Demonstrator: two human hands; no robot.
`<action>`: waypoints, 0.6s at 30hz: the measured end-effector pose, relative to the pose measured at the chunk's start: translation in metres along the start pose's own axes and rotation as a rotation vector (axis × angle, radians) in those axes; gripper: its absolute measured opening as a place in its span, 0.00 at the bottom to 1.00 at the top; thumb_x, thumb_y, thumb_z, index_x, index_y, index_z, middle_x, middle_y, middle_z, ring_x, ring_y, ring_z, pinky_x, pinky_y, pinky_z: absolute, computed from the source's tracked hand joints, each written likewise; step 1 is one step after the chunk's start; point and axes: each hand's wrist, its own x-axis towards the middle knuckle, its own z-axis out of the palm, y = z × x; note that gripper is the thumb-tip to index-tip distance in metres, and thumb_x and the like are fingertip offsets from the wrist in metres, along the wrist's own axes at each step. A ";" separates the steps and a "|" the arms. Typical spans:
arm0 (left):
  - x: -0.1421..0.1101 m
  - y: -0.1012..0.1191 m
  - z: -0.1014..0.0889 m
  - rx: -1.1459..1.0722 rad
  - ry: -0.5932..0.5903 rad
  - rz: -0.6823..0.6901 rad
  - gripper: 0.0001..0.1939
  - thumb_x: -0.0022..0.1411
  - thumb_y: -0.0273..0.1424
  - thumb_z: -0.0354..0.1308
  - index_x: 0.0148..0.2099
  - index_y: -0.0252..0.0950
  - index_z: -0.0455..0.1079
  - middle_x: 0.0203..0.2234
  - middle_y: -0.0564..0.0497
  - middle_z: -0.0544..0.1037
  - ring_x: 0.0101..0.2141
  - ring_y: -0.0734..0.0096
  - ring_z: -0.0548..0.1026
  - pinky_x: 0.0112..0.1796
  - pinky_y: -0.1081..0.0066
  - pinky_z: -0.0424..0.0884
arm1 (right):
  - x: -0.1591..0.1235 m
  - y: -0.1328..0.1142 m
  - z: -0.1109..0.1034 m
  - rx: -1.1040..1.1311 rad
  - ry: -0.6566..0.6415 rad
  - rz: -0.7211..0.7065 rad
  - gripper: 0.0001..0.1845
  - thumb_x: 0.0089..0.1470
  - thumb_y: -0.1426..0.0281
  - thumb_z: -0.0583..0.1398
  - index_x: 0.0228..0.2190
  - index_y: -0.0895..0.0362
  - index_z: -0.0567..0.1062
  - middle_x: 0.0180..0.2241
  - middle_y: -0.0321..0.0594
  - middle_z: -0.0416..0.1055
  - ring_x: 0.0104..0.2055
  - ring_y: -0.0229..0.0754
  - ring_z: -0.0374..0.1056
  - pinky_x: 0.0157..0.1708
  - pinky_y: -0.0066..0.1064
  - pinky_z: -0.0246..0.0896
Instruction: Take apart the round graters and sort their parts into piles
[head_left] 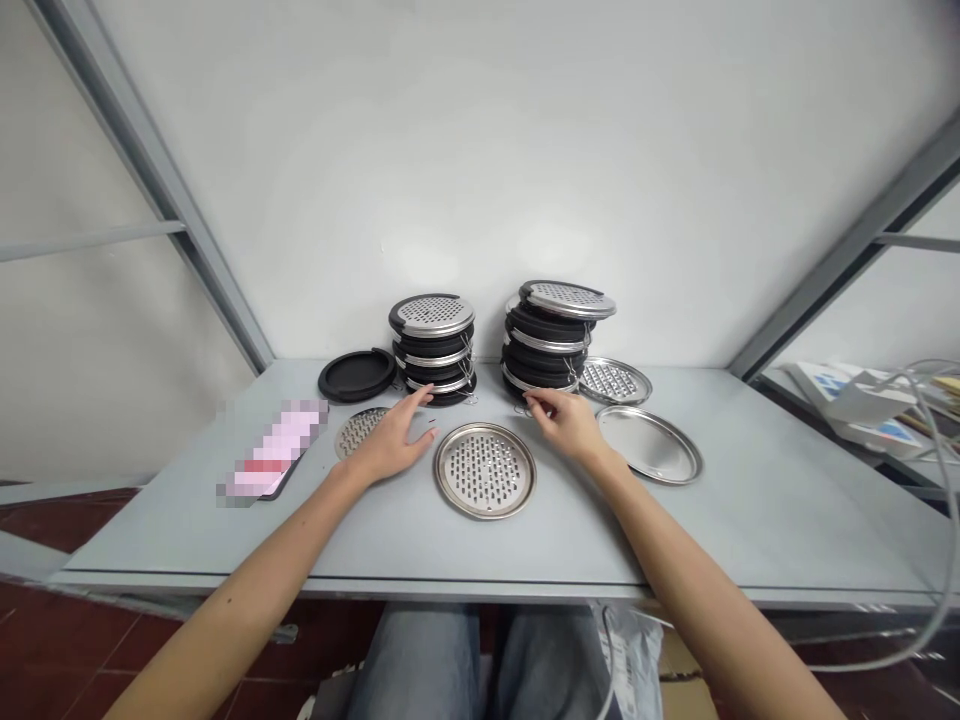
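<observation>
A round metal grater plate (486, 470) with a raised rim lies on the table between my hands. My left hand (390, 440) is open, fingers spread, just above the table; it partly covers a smaller perforated grater disc (358, 432). My right hand (564, 420) has thumb and index finger pinched together at the foot of the right stack of graters (546, 345), beside a thin wire ring (520, 411). What the pinch holds, if anything, is too small to make out. Another stack of graters (433, 345), black and silver with wire clips, stands behind my left hand.
A black round lid (357, 375) lies at the back left, with a blurred pink phone-like object (277, 450) before it. On the right are a plain metal dish (652, 447) and another grater plate (616, 381). Metal frame posts flank the table (480, 555); a white cable (946, 560) hangs right.
</observation>
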 end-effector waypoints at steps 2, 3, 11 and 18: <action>-0.001 0.004 -0.002 0.001 -0.053 0.009 0.38 0.63 0.44 0.55 0.68 0.38 0.44 0.59 0.41 0.65 0.58 0.55 0.64 0.57 0.55 0.61 | 0.001 0.003 -0.002 -0.020 0.004 0.031 0.13 0.57 0.68 0.55 0.38 0.56 0.79 0.33 0.41 0.79 0.29 0.42 0.71 0.33 0.31 0.64; -0.002 0.006 -0.002 0.005 -0.101 0.036 0.41 0.60 0.46 0.57 0.68 0.39 0.45 0.60 0.41 0.63 0.59 0.53 0.62 0.58 0.54 0.60 | 0.002 0.005 -0.003 -0.035 -0.009 0.044 0.13 0.57 0.67 0.55 0.38 0.56 0.79 0.33 0.40 0.79 0.29 0.42 0.71 0.33 0.31 0.64; -0.005 0.013 0.006 0.016 -0.341 0.222 0.48 0.48 0.52 0.65 0.66 0.41 0.55 0.64 0.40 0.56 0.63 0.47 0.55 0.60 0.50 0.54 | 0.003 0.016 -0.008 -0.117 -0.114 0.107 0.15 0.55 0.68 0.55 0.39 0.54 0.80 0.33 0.40 0.79 0.30 0.43 0.72 0.33 0.33 0.64; -0.005 0.002 0.007 0.041 -0.336 0.177 0.41 0.50 0.52 0.64 0.63 0.42 0.61 0.64 0.41 0.58 0.63 0.47 0.55 0.60 0.48 0.54 | 0.002 0.015 -0.005 -0.124 -0.081 0.094 0.14 0.55 0.68 0.56 0.39 0.54 0.79 0.33 0.40 0.79 0.29 0.42 0.71 0.32 0.31 0.63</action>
